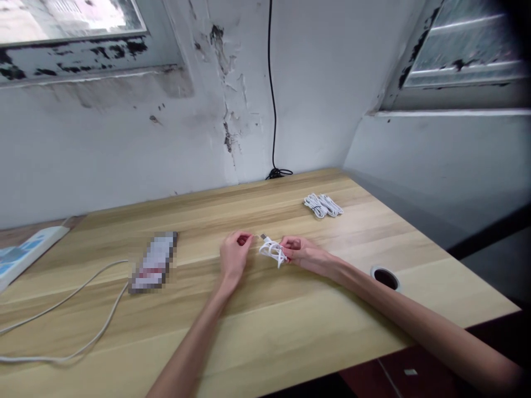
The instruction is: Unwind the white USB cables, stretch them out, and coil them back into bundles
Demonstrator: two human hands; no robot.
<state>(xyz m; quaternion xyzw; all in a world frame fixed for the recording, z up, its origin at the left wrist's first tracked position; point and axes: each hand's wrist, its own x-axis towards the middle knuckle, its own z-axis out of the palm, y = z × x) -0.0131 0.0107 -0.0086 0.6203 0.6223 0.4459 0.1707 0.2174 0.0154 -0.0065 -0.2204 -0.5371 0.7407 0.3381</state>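
A white USB cable (272, 252), looped into a loose bundle, is held just above the wooden table by my right hand (302, 254). The thumb and fingers of that hand are closed on the bundle's right end. The metal USB plug (264, 237) sticks out at the bundle's upper left. Left of it, my left hand (235, 253) is closed in a pinch. From its fingertips a thin pale strand (256, 236) runs towards the plug; its kind is too small to tell. Farther back lie white coiled cables (323, 205), with a dark tie around one coil.
A blurred phone-like slab (153, 262) lies to the left on the table (257, 354), near a white cord (97, 334). A power strip (33, 251) sits at the far left. At right is a round, dark-centred object (385, 278). A black cable (271, 83) hangs down the wall.
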